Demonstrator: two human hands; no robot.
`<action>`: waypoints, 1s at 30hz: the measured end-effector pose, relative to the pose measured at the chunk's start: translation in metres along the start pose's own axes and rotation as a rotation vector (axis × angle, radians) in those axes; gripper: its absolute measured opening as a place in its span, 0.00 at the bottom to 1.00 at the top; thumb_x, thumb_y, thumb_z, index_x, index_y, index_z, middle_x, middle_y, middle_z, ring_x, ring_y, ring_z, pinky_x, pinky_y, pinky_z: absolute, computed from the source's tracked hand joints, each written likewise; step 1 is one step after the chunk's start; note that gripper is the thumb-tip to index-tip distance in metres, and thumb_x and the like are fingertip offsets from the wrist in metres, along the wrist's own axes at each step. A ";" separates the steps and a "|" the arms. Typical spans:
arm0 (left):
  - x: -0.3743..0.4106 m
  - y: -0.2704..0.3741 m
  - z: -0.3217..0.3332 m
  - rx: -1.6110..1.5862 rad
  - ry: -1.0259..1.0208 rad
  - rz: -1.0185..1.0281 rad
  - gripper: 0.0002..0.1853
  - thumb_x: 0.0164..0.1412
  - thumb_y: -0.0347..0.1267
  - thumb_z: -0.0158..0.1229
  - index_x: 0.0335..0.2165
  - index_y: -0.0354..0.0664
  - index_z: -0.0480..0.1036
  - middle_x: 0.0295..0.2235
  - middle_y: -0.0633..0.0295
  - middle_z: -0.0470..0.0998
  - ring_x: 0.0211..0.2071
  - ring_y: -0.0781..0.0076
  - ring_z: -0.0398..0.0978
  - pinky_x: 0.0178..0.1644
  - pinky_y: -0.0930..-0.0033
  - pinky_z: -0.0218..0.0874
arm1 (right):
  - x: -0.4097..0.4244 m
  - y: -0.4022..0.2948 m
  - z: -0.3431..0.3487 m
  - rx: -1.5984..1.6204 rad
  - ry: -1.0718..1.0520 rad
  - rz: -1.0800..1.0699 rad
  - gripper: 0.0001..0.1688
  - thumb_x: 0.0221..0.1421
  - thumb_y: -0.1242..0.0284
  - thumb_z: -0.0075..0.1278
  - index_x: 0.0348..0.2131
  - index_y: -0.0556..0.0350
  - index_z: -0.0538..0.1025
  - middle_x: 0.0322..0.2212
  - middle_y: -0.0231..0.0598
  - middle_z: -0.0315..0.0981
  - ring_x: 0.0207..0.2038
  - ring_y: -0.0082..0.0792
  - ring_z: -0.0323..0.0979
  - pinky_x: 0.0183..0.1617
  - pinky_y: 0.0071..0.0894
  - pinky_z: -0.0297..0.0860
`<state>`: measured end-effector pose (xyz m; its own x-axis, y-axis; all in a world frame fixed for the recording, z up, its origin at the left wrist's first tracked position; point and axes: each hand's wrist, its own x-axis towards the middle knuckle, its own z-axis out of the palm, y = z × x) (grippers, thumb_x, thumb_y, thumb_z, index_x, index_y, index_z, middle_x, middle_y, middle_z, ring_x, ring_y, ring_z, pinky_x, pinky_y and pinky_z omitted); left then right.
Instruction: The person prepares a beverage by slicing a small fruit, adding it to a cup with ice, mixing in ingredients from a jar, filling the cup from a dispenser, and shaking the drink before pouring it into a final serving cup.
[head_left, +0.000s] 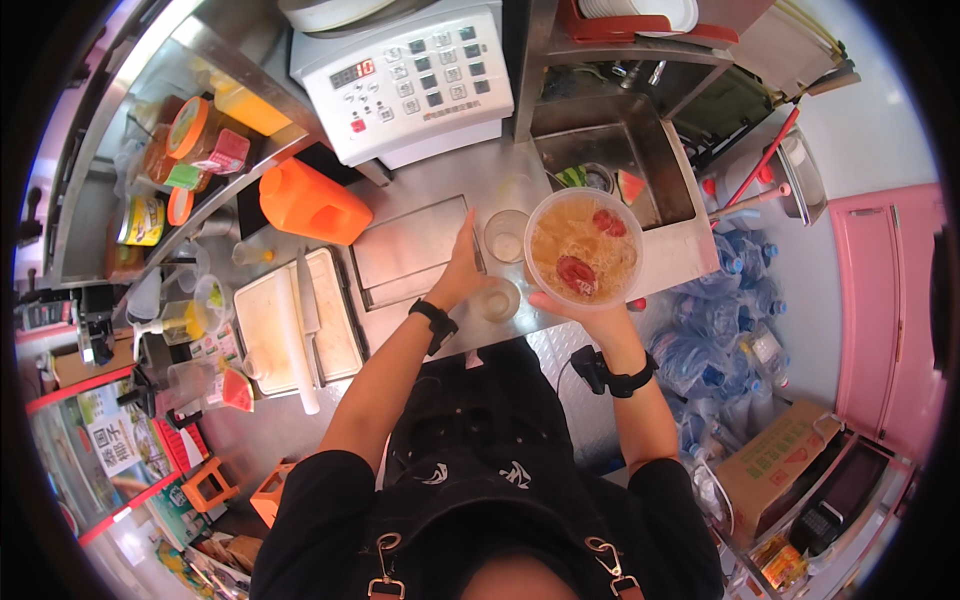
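Observation:
In my right hand (581, 306) is a large clear plastic cup of amber drink (586, 244) with red fruit pieces at its top; part of that hand is hidden beneath the cup. My left hand (466, 262) is spread over the steel counter and holds nothing. Just right of its fingers stands an empty-looking clear cup (506, 236), with another clear cup (499, 301) nearer the counter's front edge. A rectangular steel lid (409, 251) is set into the counter to the left of the hand.
A cutting board (259, 315) bears a knife (306, 292) and a white rod. Behind it lies an orange jug (315, 202). A keypad dispenser (409, 82) stands at the back, with a steel sink (660, 165) holding watermelon pieces to its right. Bagged plastic bottles (690, 352) are at right.

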<state>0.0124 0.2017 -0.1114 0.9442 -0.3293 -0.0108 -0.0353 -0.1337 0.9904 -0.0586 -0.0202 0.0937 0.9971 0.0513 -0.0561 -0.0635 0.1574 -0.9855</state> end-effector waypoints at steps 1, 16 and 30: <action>-0.003 0.009 -0.004 0.001 0.012 0.015 0.60 0.36 0.20 0.70 0.67 0.45 0.48 0.65 0.50 0.55 0.68 0.56 0.52 0.69 0.60 0.47 | -0.002 -0.006 0.010 0.006 -0.005 -0.001 0.41 0.39 0.78 0.73 0.53 0.55 0.72 0.50 0.34 0.74 0.53 0.29 0.71 0.58 0.32 0.68; -0.184 0.347 -0.249 0.002 0.331 0.366 0.54 0.41 0.33 0.78 0.61 0.38 0.53 0.57 0.53 0.66 0.59 0.64 0.65 0.63 0.62 0.57 | 0.014 -0.090 0.339 0.106 -0.460 -0.060 0.46 0.44 0.78 0.68 0.59 0.57 0.62 0.53 0.38 0.69 0.52 0.29 0.71 0.52 0.32 0.73; -0.237 0.346 -0.526 0.089 0.949 0.543 0.37 0.44 0.29 0.76 0.48 0.36 0.61 0.44 0.51 0.76 0.45 0.63 0.76 0.49 0.63 0.69 | 0.127 -0.217 0.618 -0.751 -0.621 -0.816 0.32 0.50 0.80 0.53 0.55 0.55 0.65 0.48 0.43 0.68 0.46 0.38 0.71 0.50 0.38 0.70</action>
<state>-0.0508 0.7254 0.3066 0.6621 0.4840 0.5721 -0.5102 -0.2680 0.8172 0.0562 0.5614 0.3996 0.5353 0.6872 0.4911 0.7991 -0.2236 -0.5581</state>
